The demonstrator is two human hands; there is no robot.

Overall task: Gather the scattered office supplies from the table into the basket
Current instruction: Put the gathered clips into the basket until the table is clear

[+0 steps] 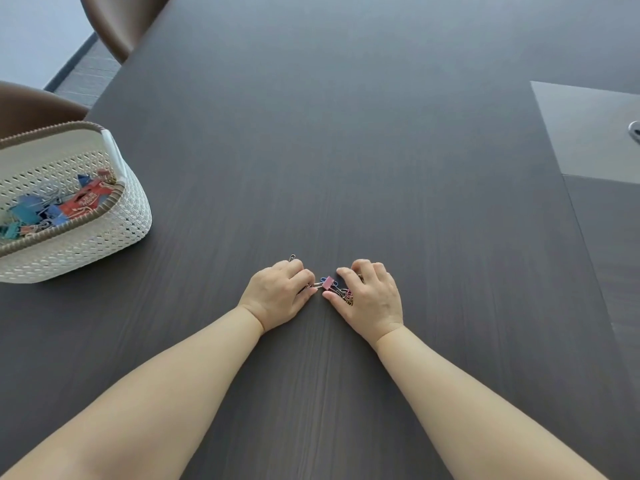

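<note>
Head view — left grip [277, 294] pinches the pink binder clip [328, 282] on the table [346, 133]; right grip [372, 296] curls round a clip bunch [346, 295].

Lying flat: pink metal binder clip [328, 282]; tangle of coloured wire paper clips [346, 295] just right of it; 1 silver paper clip [292, 257] near, left; well apart, upright white perforated plastic basket [114, 230] holding blue binder clips [29, 204]

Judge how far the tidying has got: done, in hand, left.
Done: coloured clips lie in the basket. In hand: left hand and right hand flank a pink binder clip; paper clips under the right fingers. Left: moving these and the stray paper clip across.
</note>
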